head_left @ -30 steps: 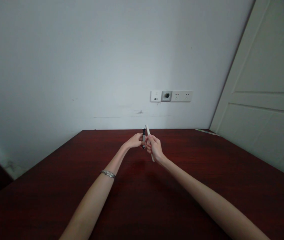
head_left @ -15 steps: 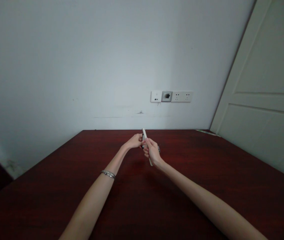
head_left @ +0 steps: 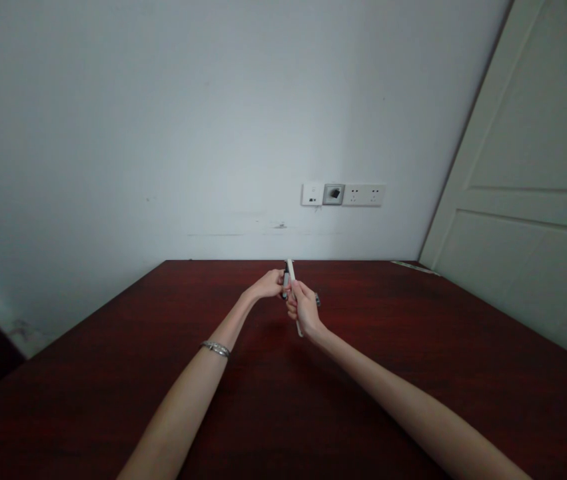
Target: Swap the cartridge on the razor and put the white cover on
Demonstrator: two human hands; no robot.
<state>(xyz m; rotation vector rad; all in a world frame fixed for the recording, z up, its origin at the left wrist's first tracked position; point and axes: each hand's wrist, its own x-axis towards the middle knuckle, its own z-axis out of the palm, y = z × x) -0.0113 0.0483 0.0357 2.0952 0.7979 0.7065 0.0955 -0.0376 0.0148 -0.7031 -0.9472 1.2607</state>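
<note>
At the far middle of the table, my two hands are close together. My right hand [head_left: 304,308] is closed around a long, thin white stick [head_left: 291,269], whose top end points toward the wall and whose lower end shows below the fist. Just left of the stick, my left hand [head_left: 272,284] has its fingers closed on a small grey and black object [head_left: 286,283], too small to name. The fingers partly cover both things. Behind the right hand, a small dark, shiny thing [head_left: 318,299] peeks out; its kind is unclear.
The dark red table [head_left: 283,413] reaches back to a white wall [head_left: 213,133]. Sockets [head_left: 363,194] sit on the wall, one with a black plug [head_left: 335,193]. A pale panelled door [head_left: 528,200] stands right, near a thin strip [head_left: 416,267] on the table's back corner.
The white stick has shifted slightly right and down with my right hand. More of the grey and black object shows beside it. My left hand is almost still.
</note>
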